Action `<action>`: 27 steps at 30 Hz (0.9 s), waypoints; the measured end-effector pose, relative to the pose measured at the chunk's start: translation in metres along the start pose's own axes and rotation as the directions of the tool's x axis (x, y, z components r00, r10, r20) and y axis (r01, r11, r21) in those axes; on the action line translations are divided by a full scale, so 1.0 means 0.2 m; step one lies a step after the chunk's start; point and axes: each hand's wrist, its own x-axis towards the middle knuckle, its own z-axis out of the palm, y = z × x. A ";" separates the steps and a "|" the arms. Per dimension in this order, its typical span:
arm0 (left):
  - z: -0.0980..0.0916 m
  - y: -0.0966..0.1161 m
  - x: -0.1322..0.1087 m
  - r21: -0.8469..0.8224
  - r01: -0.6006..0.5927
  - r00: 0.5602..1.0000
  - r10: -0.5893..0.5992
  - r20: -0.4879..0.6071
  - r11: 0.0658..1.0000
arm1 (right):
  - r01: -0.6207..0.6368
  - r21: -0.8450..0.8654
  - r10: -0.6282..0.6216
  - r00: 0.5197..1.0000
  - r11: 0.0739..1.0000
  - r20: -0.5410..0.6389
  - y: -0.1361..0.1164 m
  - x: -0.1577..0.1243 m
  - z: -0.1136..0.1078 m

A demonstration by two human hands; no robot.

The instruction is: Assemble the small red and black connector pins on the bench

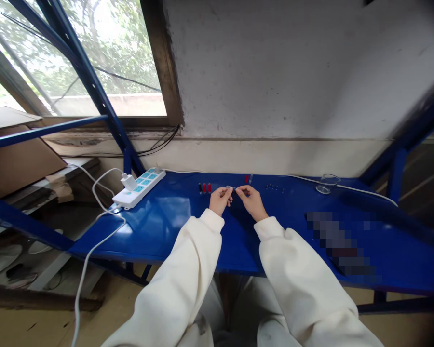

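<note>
My left hand (221, 199) is closed in a pinch over the blue table, with a small clear piece (229, 187) at its fingertips. Close beside it, my right hand (252, 201) also pinches, its fingertips almost meeting that piece; what they grip is too small to name. Left of my hands stand small tube-like pieces, one black (200, 188) and two red (204, 188). Just behind my right hand are another red piece (247, 179) and a clear one (250, 179). Several tiny clear parts (271, 187) lie to the right.
A white power strip (140, 188) with a plugged-in adapter and cable sits at the table's left end. A clear glass (323, 190) is at the back right. A pixelated dark object (342, 243) lies on the right of the blue table (159, 241). Blue frame posts flank both sides.
</note>
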 end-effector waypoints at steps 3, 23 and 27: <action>0.00 0.00 0.00 -0.027 -0.010 1.000 0.009 -0.026 1.000 | -0.017 0.026 0.013 0.989 1.000 0.150 0.01 -0.01 0.02; -0.01 -0.05 0.01 0.017 0.078 0.994 -0.079 0.082 0.997 | 0.087 -0.301 0.017 0.945 0.950 0.326 0.04 0.00 -0.03; -0.02 -0.06 0.02 0.146 0.013 1.000 -0.015 0.010 0.989 | -0.017 -0.421 0.090 0.984 0.907 0.156 0.12 0.09 -0.09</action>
